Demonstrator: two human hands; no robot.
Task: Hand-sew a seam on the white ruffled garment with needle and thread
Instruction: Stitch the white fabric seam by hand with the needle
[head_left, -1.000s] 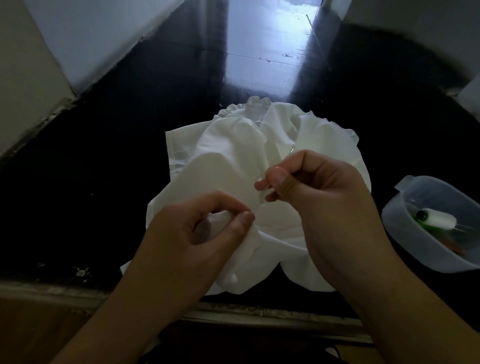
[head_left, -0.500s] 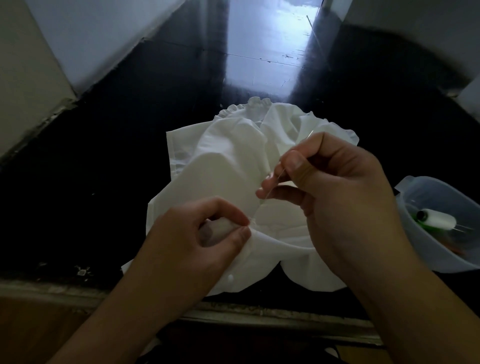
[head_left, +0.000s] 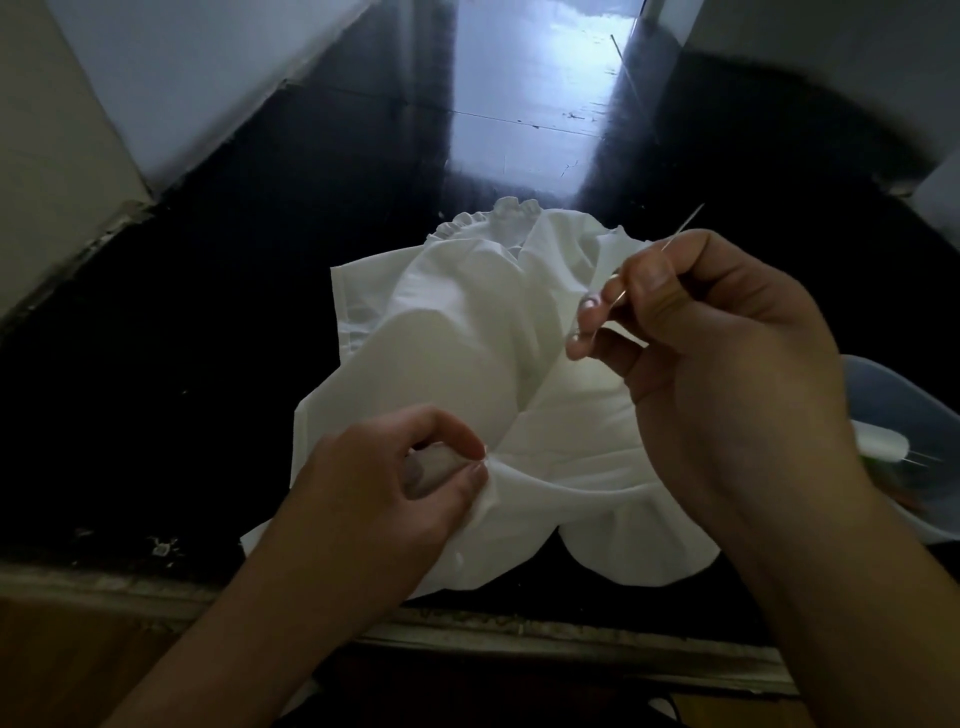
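Observation:
The white ruffled garment (head_left: 467, 343) lies bunched on a glossy black surface, its frilled edge at the far side. My left hand (head_left: 395, 499) pinches a fold of the fabric between thumb and fingers near the garment's lower middle. My right hand (head_left: 717, 353) is raised above the garment's right side and pinches a thin needle (head_left: 680, 228), whose tip sticks up and to the right beyond the fingers. The thread is too fine to make out.
A translucent plastic tub (head_left: 904, 415) sits at the right edge, partly behind my right forearm, with a white thread spool (head_left: 880, 444) inside. A worn ledge (head_left: 156, 592) runs along the near edge of the black surface. Pale walls rise at left and far right.
My right hand has lifted the needle up and to the right, away from the fabric fold. My left hand keeps its pinch in nearly the same place.

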